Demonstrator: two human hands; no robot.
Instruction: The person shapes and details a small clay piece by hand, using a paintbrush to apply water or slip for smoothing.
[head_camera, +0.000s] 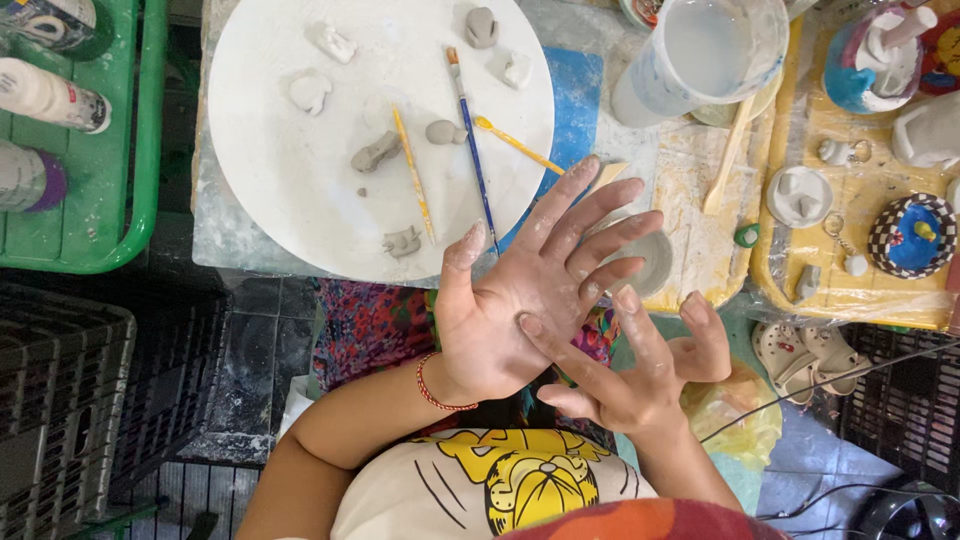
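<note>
Hands: as I watch from here, my left hand (520, 300) is spread palm-up, fingers apart, holding nothing; my right hand (640, 375) at its 4 o'clock is loosely open, its forefinger pressing that palm.
Clay film: pale dried slip dusts both hands; I judge it powdery, easily rubbed off.
Round white board (300, 170): at 11 o'clock, carrying small clay pieces (375, 152), soft-looking and fragile; lift each from underneath.
Brushes: blue brush (472, 150) touching the board.
Hidden: small clay bowl (650, 262) mostly behind the fingers.
</note>
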